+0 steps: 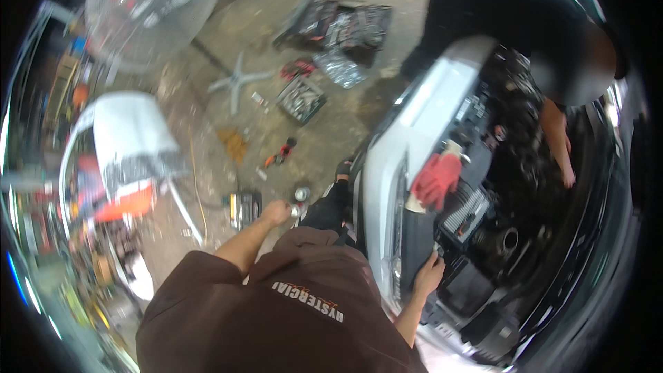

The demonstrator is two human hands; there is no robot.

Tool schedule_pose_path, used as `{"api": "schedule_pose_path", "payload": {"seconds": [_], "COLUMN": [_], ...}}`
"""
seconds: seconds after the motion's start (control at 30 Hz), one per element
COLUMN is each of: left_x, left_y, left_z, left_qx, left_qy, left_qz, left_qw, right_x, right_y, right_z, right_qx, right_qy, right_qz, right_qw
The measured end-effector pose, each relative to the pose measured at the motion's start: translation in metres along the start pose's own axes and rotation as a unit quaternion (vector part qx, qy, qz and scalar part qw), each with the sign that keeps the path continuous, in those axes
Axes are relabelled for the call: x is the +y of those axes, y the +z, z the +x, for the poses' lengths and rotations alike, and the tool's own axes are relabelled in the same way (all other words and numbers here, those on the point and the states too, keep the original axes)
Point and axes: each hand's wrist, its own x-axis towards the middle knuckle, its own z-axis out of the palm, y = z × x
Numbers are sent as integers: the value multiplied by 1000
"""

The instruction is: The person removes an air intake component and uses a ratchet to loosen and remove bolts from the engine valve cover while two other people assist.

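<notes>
My left hand (277, 213) is out at my side above the floor, its fingers closed on a small silver item (295, 211), too small to make out. My right hand (429, 273) is at the front of a silver car's engine bay (483, 269), fingers curled near the dark front panel (416, 249); a small light piece shows at the fingertips, but I cannot tell what it is. Red-and-cream gloves (435, 179) lie on the car above that hand, beside a ribbed rectangular part (466, 214).
A co-worker (483, 10) leans over the engine bay, an arm (557, 145) reaching in. A fan (148, 7), tool cases (335, 24), a tray of tools (300, 100), an orange-black tool (280, 152), a boxy item (245, 211) and a white panel (131, 131) are around the floor.
</notes>
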Motion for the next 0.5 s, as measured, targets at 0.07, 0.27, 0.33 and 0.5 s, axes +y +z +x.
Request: {"api": "schedule_pose_path", "payload": {"seconds": [0.07,0.27,0.33,0.5], "left_x": [-33,-88,-83,-67], "left_y": [30,167,195,211], "left_z": [-37,-164,-179,-186], "left_qx": [-33,-258,-265,-254], "left_qy": [-8,-10,-31,-39], "left_qz": [45,-5,-52,-96], "left_qw": [998,966,962,962], "right_x": [3,26,35,50], "right_y": [-2,1,4,6], "right_z": [4,19,24,36], "right_qx": [-80,-151,-145,-218], "right_qy": [45,-25,-78,-11], "right_qz": [-30,4,13,101], "right_qw": [995,988,986,971]}}
